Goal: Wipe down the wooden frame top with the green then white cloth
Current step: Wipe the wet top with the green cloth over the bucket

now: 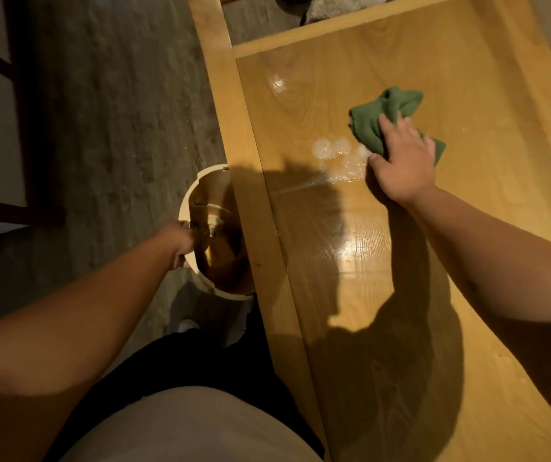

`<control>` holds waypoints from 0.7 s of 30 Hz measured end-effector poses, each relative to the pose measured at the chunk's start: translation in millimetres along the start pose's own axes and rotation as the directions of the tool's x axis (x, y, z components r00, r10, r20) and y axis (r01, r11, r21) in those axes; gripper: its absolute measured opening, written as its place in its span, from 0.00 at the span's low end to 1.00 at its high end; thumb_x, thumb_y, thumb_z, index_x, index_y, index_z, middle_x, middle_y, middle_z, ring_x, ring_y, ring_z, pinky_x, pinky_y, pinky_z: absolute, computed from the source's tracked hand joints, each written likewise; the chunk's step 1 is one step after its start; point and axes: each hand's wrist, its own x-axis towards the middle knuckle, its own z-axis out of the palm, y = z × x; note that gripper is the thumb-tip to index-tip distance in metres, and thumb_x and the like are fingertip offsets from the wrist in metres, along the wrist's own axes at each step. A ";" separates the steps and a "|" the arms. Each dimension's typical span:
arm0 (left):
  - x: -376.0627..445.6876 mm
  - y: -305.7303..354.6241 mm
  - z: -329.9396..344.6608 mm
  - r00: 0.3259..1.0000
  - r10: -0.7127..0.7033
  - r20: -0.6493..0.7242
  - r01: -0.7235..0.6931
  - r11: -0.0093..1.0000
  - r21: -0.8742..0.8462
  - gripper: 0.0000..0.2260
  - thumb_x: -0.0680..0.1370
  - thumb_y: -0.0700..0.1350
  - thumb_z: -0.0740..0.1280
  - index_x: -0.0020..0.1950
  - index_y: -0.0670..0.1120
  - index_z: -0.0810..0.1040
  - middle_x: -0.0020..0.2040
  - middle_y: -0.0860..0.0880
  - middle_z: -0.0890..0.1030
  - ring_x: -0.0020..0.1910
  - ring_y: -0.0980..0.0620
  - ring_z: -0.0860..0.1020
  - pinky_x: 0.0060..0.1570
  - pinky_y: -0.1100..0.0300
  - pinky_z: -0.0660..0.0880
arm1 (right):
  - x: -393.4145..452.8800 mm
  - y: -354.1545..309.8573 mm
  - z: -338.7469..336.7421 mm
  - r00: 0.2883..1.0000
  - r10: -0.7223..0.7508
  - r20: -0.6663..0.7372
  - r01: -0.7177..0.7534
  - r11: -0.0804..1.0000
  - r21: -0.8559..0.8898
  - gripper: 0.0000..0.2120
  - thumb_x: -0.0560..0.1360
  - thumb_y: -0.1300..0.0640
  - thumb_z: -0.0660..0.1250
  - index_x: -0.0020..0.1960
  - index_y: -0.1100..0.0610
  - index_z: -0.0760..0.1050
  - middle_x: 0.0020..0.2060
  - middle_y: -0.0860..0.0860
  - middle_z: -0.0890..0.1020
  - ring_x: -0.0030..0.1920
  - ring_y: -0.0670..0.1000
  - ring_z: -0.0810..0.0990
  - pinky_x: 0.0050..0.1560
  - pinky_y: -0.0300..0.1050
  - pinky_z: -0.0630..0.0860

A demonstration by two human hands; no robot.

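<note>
Pressing the bunched green cloth (388,119) flat-fingered onto the wet, sudsy tabletop (487,105) of the wooden frame, the right hand (400,161) scrubs while the left hand (181,240) grips the bucket (186,198) rim alongside, keeping rinse water handy.

Two bare hands are in view: one right hand (402,161) at about two o'clock, resting on the single green cloth (384,120), and one left hand (179,240) at about nine o'clock, its fingers (181,260) over the rim of the one pale round bucket (201,278) on the floor. There is one wooden frame top (417,295), filling the right side from twelve to five o'clock, bordered by one long side rail (244,161) and one cross rail (334,28). On its glossy panel sits one patch of soapy foam (334,151), made of roughly three round blobs, just at nine o'clock of the cloth.
</note>
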 end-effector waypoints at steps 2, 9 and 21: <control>-1.0 -0.3 -1.3 1.000 -0.005 0.018 0.005 1.000 -0.014 0.10 0.79 0.40 0.67 0.60 0.45 0.72 0.44 0.44 0.79 0.39 0.44 0.81 0.27 0.54 0.77 | -2.9 -16.5 4.0 1.000 -0.008 0.030 0.007 0.999 0.042 0.33 0.76 0.52 0.59 0.79 0.50 0.55 0.79 0.57 0.55 0.79 0.57 0.53 0.75 0.60 0.48; -7.8 -4.6 -8.6 0.979 0.128 0.155 -0.119 0.991 -0.064 0.15 0.81 0.40 0.65 0.68 0.42 0.74 0.60 0.37 0.79 0.57 0.35 0.79 0.52 0.39 0.79 | -12.9 -72.1 16.7 0.991 -0.038 0.129 0.012 0.979 0.202 0.34 0.74 0.54 0.51 0.80 0.49 0.53 0.80 0.54 0.52 0.80 0.53 0.48 0.76 0.56 0.43; 2.9 -5.6 -5.4 0.988 0.145 0.058 -0.142 0.989 -0.049 0.22 0.80 0.48 0.68 0.73 0.53 0.69 0.65 0.42 0.77 0.60 0.37 0.77 0.54 0.36 0.79 | -44.9 -155.1 55.7 0.975 -0.102 0.199 0.034 0.947 0.319 0.33 0.77 0.61 0.62 0.79 0.53 0.55 0.79 0.56 0.56 0.79 0.54 0.50 0.75 0.56 0.44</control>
